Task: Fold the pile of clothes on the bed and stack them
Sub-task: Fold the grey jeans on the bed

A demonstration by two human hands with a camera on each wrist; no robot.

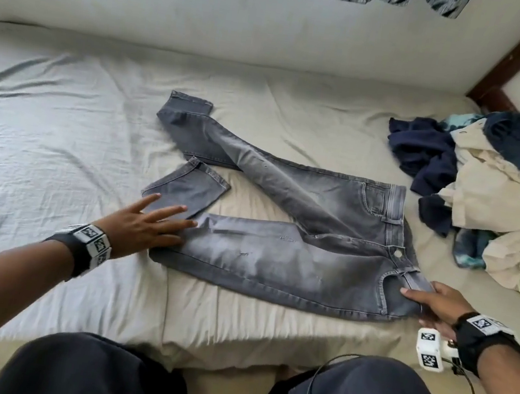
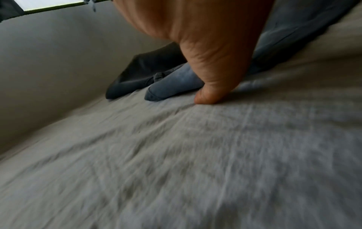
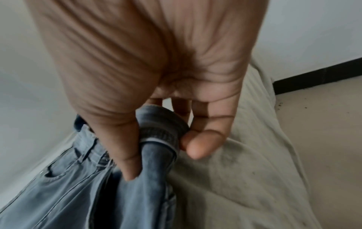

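A pair of faded grey denim jeans lies spread across the middle of a bed covered in a wrinkled off-white cotton sheet, waistband to the right, both legs doubled back at the knee so the cuffs kink sideways. The likely snag: if the waistband is lifted or pulled while those legs stay crooked, the fold would probably trap the kinks and come out lumpy, and the sheet could drag along under the denim. The left hand reaches forward with fingers straight and fanned, palm down, pressing flat on the bend of the nearer leg. The right hand, low at the bed's near edge, pinches the waistband corner between thumb and curled fingers. A jumbled heap of navy, cream and striped garments waits unfolded at the far right.
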